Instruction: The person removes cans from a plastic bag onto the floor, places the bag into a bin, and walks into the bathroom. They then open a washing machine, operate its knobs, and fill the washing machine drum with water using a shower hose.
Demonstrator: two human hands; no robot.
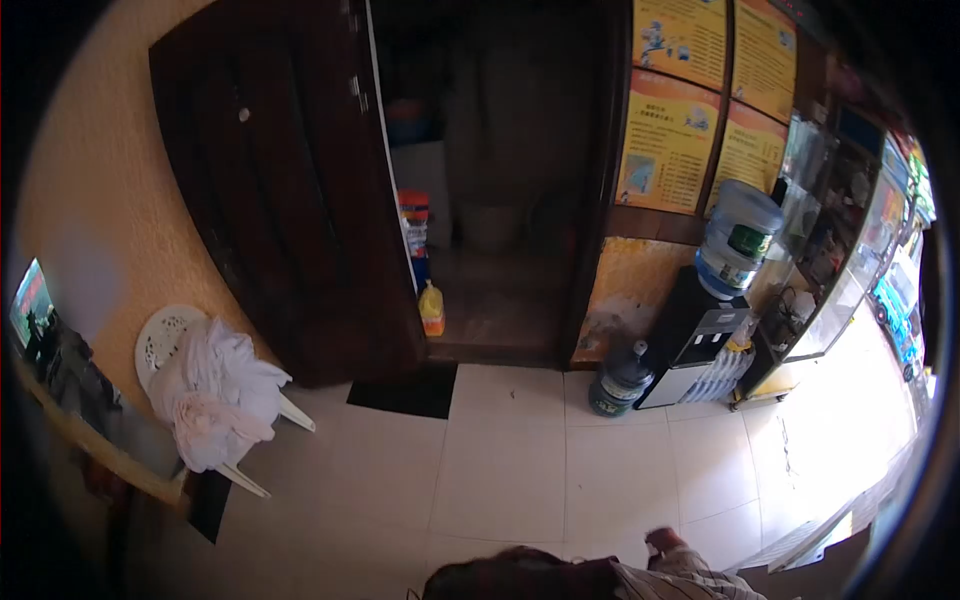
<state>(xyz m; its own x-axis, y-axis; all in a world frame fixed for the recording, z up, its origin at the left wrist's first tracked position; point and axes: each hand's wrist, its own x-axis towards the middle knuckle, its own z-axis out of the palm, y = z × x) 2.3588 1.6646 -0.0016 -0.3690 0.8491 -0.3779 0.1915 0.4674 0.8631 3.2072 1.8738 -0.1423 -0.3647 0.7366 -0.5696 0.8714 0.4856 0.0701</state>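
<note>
At the bottom edge, my right hand [662, 541] shows small and dark at the end of a striped sleeve [690, 572]. Its fingers are too small and shadowed to make out, and I see no object in it. Tiled floor [500, 470] lies beyond the hand. My left hand is out of the picture. Dark clothing or hair [520, 575] fills the bottom centre.
A dark door [290, 200] stands ajar beside a dim doorway. White cloth lies over a plastic stool [160, 340] at left. At right are a water dispenser [700, 335] with a bottle [740, 235], another bottle [620, 380] and a glass cabinet [830, 290].
</note>
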